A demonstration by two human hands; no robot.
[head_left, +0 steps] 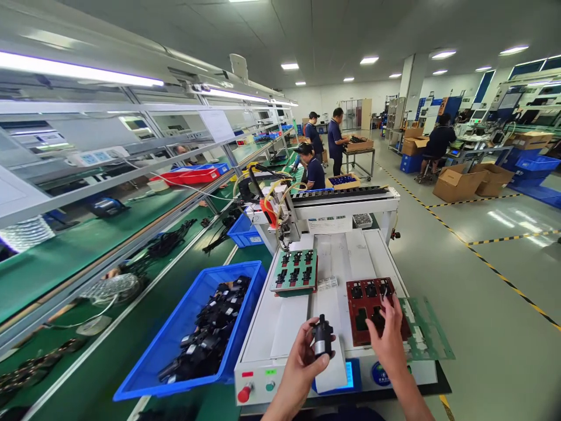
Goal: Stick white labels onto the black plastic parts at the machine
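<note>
My left hand (302,356) is closed around a small black pump (323,336), a cylinder with a narrow nozzle on top and a pale label. It is held upright above the front of a white machine bed. Over the front right part of a red fixture (357,336), my right hand (390,327) has its thumb and fingers apart. Black parts (370,288) sit in the fixture's back row, and another dark part shows between my right thumb and fingers; whether I touch it, I cannot tell. A green fixture (280,286) with several black parts stands at the back left.
At left a blue bin (193,351) holds many black parts. A machine gantry (346,202) spans the bed's rear. On the front panel are a red button (244,393) and a screen (349,374). A translucent green plate (432,327) juts out right. Co-workers (313,169) are farther back.
</note>
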